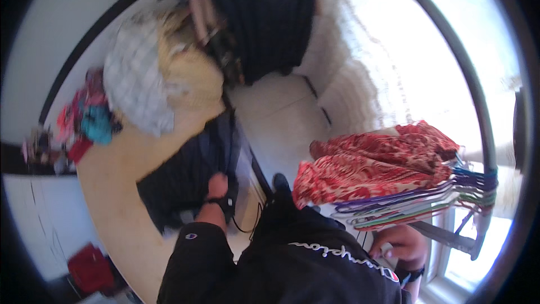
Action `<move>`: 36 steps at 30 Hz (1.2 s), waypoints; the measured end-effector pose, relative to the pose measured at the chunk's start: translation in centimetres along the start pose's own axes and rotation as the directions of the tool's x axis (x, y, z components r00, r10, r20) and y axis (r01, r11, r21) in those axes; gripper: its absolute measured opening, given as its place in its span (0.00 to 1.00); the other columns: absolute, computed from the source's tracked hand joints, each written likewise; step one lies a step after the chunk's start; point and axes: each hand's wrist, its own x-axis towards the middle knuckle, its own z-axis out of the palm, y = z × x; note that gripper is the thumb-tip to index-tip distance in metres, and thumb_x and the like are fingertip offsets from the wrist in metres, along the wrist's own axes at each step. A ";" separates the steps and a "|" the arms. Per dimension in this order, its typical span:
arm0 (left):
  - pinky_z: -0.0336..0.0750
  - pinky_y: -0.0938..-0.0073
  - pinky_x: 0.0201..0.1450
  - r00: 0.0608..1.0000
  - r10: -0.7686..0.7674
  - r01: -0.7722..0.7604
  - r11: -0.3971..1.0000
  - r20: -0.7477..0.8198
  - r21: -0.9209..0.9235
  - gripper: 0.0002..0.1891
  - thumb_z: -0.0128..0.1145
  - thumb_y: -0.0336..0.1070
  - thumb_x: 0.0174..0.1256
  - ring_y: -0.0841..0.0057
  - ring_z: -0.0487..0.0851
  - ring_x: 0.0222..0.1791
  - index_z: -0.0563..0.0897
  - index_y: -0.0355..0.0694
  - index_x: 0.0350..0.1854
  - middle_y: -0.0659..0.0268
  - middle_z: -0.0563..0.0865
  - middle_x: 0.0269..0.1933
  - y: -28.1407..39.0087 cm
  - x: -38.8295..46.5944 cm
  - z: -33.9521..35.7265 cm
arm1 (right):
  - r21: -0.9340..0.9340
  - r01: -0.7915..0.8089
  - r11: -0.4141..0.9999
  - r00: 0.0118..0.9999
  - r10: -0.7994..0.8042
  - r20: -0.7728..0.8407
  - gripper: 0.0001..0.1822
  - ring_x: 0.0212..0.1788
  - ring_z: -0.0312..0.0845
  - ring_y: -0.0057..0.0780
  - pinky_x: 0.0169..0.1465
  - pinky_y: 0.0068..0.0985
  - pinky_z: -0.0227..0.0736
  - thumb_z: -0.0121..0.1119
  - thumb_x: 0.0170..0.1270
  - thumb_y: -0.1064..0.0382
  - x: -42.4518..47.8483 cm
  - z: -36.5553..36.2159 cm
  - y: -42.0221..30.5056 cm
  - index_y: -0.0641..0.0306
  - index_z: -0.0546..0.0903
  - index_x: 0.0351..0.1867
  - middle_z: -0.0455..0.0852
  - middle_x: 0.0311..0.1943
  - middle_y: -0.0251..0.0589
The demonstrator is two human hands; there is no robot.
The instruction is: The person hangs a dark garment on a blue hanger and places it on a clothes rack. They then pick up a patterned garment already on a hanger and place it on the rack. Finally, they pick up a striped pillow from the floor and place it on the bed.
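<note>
My left hand (218, 184) is on a black garment (185, 177) spread over a broad light tan surface (114, 185). Blur hides whether its fingers grip the cloth. A dark band with a small pale face circles that wrist. At the lower right, my right hand (398, 242) is curled around a small white object (385, 248), too blurred to name. Just above it, several coloured hangers (396, 207) hang from a metal rail, beside a red and white patterned garment (367, 169).
A white checked cloth (135, 76) and a yellow cloth (192, 76) lie heaped beyond the black garment. Colourful clothes (97, 122) are piled at the left. Large dark cloth (270, 17) hangs ahead. The curved metal rail (457, 46) rises on my right. A black cable (242, 230) loops near my leg.
</note>
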 end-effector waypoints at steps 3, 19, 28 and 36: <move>0.78 0.51 0.45 0.835 0.313 -0.386 0.919 0.453 0.075 0.10 0.56 0.40 0.66 0.54 0.86 0.39 0.87 0.41 0.36 0.54 0.88 0.37 -19.7 -7.5 5.5 | 0.512 -0.181 0.840 0.914 0.336 -0.227 0.17 0.40 0.85 0.33 0.43 0.32 0.79 0.64 0.72 0.58 0.2 1.2 11.7 0.70 0.83 0.53 0.88 0.40 0.45; 0.78 0.74 0.40 0.580 -0.018 0.779 0.302 0.814 -0.549 0.09 0.60 0.40 0.71 0.77 0.86 0.37 0.84 0.42 0.45 0.66 0.89 0.39 -27.4 -27.5 -11.4 | -0.405 -0.683 0.607 0.714 0.673 -0.194 0.10 0.28 0.82 0.29 0.31 0.27 0.77 0.56 0.71 0.59 13.6 0.6 38.0 0.64 0.81 0.44 0.86 0.31 0.43; 0.78 0.63 0.58 0.684 0.096 0.691 -0.403 0.723 -0.600 0.21 0.59 0.42 0.74 0.65 0.85 0.54 0.77 0.40 0.64 0.61 0.86 0.55 -24.8 -13.5 -6.1 | 0.179 -0.915 0.362 0.398 0.885 0.242 0.10 0.26 0.79 0.33 0.28 0.28 0.75 0.54 0.74 0.64 13.1 -5.4 47.8 0.61 0.78 0.52 0.83 0.31 0.45; 0.75 0.61 0.50 0.869 -0.078 0.451 -0.282 0.489 -0.847 0.19 0.61 0.46 0.71 0.67 0.80 0.45 0.81 0.47 0.61 0.67 0.82 0.46 -29.2 -5.4 15.3 | -0.257 -0.878 0.405 0.462 0.857 -0.228 0.11 0.27 0.82 0.29 0.31 0.29 0.80 0.59 0.74 0.60 20.2 -3.3 34.6 0.62 0.79 0.51 0.85 0.29 0.41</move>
